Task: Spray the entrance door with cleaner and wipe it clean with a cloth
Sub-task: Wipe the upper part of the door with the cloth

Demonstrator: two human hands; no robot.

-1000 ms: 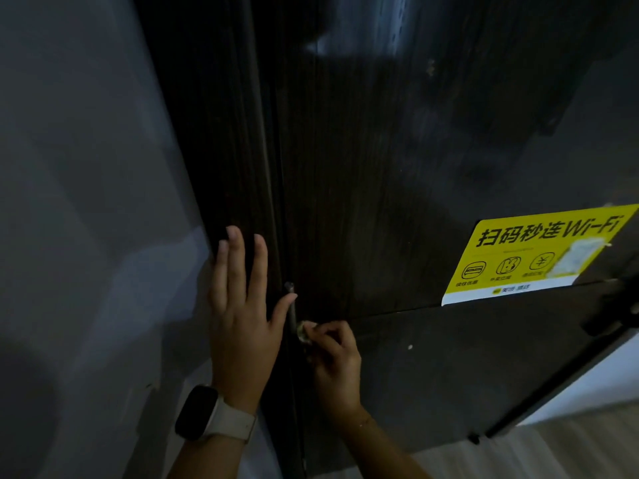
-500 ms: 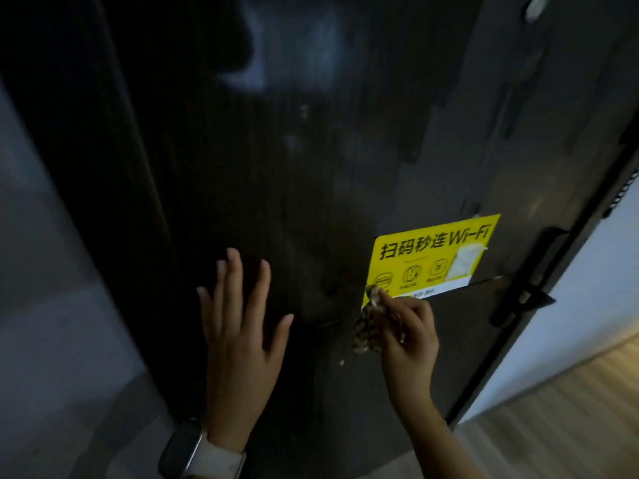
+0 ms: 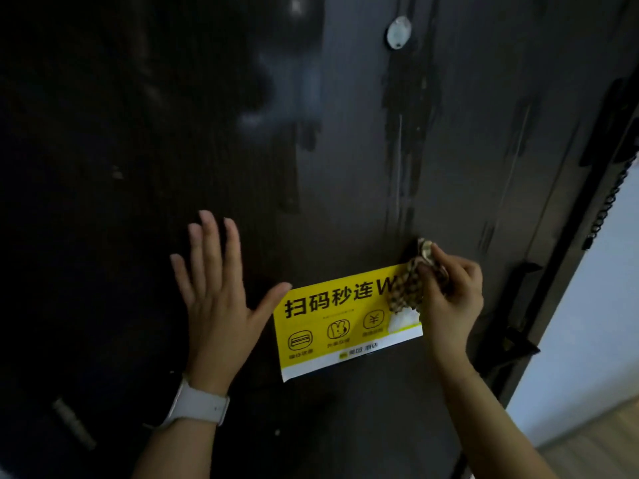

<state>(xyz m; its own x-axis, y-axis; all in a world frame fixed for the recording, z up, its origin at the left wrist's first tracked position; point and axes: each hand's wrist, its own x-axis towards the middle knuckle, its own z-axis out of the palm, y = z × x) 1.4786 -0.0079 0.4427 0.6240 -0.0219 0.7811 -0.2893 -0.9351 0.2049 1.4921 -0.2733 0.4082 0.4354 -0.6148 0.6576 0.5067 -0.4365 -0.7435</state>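
Head view: right hand (image 3: pixel 449 292) is bunching the checked cloth (image 3: pixel 409 285) against the door (image 3: pixel 345 150), over the yellow sticker's (image 3: pixel 332 326) upper right corner. Left hand (image 3: pixel 216 302) is lying flat, fingers spread. Cloth is looking soft, light; wadded grip suits it.

The right hand (image 3: pixel 449 299) is gripping a checked cloth (image 3: pixel 408 285) against the yellow sticker (image 3: pixel 332 326), at three o'clock from the left hand (image 3: pixel 218 299), which seems to be pressing flat on the door (image 3: pixel 345 150).
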